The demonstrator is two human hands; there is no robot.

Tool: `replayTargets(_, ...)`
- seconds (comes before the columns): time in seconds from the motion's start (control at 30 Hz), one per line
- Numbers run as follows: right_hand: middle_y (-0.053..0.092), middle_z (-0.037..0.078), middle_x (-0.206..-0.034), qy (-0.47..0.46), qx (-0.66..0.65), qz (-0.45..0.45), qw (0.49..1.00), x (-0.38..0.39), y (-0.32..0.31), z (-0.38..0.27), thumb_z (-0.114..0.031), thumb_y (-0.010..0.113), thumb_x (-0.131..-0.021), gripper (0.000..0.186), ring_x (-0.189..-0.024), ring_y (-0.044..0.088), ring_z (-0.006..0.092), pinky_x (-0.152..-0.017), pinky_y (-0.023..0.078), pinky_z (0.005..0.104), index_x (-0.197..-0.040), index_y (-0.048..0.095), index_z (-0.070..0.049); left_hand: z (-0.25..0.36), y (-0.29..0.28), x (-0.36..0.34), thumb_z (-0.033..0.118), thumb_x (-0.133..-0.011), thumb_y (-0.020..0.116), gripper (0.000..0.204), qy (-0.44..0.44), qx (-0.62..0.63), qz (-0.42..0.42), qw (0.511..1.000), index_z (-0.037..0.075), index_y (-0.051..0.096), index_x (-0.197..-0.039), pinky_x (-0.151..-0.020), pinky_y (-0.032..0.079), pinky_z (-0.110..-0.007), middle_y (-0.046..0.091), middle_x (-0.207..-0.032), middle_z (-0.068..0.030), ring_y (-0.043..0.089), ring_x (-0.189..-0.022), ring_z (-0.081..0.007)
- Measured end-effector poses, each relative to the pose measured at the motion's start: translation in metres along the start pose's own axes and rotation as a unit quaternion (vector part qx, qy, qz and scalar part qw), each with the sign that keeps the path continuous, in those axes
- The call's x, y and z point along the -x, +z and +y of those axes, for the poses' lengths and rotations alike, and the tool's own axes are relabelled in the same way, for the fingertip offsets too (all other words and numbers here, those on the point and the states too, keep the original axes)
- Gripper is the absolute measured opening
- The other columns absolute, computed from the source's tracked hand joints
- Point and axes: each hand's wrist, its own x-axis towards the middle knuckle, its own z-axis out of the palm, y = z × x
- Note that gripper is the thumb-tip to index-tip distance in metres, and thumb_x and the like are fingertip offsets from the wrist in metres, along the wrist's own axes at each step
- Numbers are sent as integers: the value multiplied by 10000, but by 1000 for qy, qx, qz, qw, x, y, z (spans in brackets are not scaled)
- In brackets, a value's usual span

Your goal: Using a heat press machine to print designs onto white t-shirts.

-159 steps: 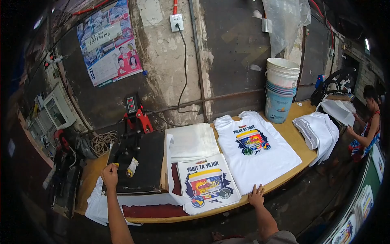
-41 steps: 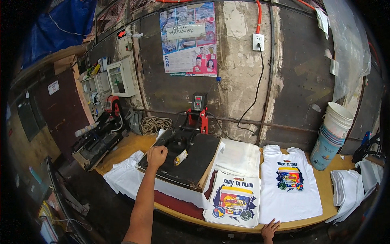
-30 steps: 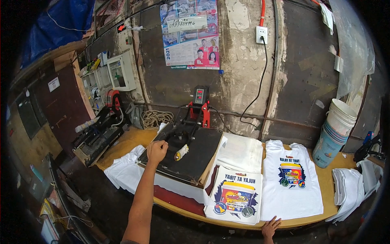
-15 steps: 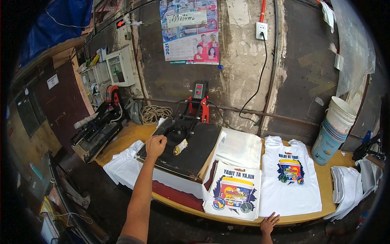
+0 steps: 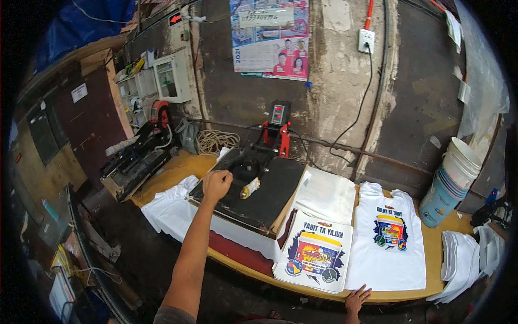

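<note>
My left hand, fingers curled, is over the left part of a black heat press with a red hinge and control box; what it grips is hidden. A short wrapped piece in white and yellow sits to its right. The press is down on white fabric. My right hand has its fingers spread at the table's front edge, beside a white printed T-shirt lying flat. To that shirt's left is a stack of mirror-printed sheets, below plain white sheets.
A second heat press stands at the left end of the wooden table, near coiled rope. Stacked buckets and folded white shirts are on the right. A dark rack stands at the lower left.
My view has swung left since the oldest frame, so the co-worker at the right is out of sight and more wall shows. Both my hands keep about the same places.
</note>
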Motion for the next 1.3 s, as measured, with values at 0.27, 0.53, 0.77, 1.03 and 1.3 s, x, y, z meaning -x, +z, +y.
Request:
replayTargets(0.27, -20, 287, -1514, -3, -38, 4, 999, 9, -12, -14, -255, 361, -960, 627, -1394, -15, 468, -1146, 60, 510, -1476, 101, -11, 0, -8, 1, 211, -808, 553, 240, 38, -5, 19, 999, 17, 617, -681, -554, 426, -444, 602, -648, -172, 593, -610, -356)
replayTargets(0.53, -1, 296, -1509, -24, 50, 38, 998, -7, 12, 9, -255, 358, -962, 630, -1387, 29, 481, -1141, 93, 522, -1480, 86, -20, 5, 1, -1, 223, -777, 586, 205, 22, 11, 13, 1000, 56, 608, -660, -583, 434, -466, 598, -643, -142, 591, -645, -354)
replayTargets(0.77, -48, 253, -1524, 0, 40, 15, 999, -4, 6, 1, -269, 352, -969, 630, -1386, 21, 486, -1131, 147, 529, -1488, 65, -56, 3, -2, -1, 216, -777, 581, 209, 17, -2, 4, 1000, 48, 604, -655, -587, 431, -468, 596, -641, -150, 589, -646, -357)
replayTargets(1.03, -10, 300, -1504, -26, 48, 53, 997, -12, 22, 13, -258, 370, -962, 633, -1380, 36, 493, -1129, 141, 534, -1477, 91, -17, 3, -2, -1, 210, -775, 578, 205, 14, 2, -3, 1000, 44, 603, -658, -584, 426, -469, 593, -641, -156, 590, -648, -358)
replayTargets(1.3, 1, 293, -1507, -49, 99, 94, 989, -24, 42, 32, -249, 385, -958, 634, -1374, 67, 499, -1125, 153, 543, -1478, 99, -27, 7, 4, -3, 218, -791, 565, 228, 29, 5, 7, 1000, 33, 621, -670, -575, 431, -452, 602, -642, -161, 592, -625, -353)
